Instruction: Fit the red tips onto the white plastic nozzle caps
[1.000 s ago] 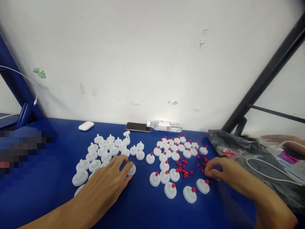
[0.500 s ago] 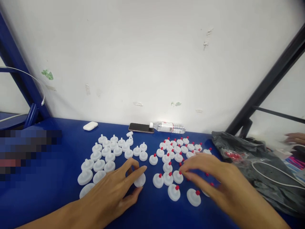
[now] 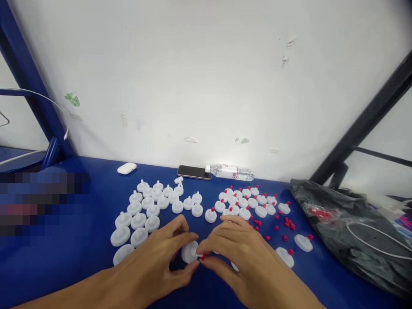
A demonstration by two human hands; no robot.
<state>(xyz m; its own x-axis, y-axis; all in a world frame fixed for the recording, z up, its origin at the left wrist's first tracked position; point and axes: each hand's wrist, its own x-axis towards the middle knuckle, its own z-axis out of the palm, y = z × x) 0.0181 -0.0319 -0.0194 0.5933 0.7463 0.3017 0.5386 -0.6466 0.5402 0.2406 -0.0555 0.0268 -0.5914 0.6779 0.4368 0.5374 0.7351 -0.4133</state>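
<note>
My left hand (image 3: pixel 161 255) grips a round white plastic cap with a nozzle (image 3: pixel 189 252) by its rim, the nozzle turned to the right. Between the thumb and fingers of my right hand (image 3: pixel 240 253) is a small red tip (image 3: pixel 203 256), held at the nozzle's end. Whether it is seated on the nozzle I cannot tell. To the left stand several white caps with bare nozzles (image 3: pixel 138 220). On the right are several white caps with red tips (image 3: pixel 210 215), some hidden behind my right hand. Loose red tips (image 3: pixel 289 223) lie scattered beyond that hand.
A phone (image 3: pixel 194 172), a clear water bottle (image 3: pixel 230 172) and a white earphone case (image 3: pixel 127 168) lie along the wall. At the right, a dark plastic bag (image 3: pixel 354 253) bears a small packet of red tips (image 3: pixel 322 213) and a white cable (image 3: pixel 370 249).
My right hand has moved left from among the loose red tips to the cap in my left hand, bringing a red tip. The cap's nozzle now points right. The view has shifted slightly.
</note>
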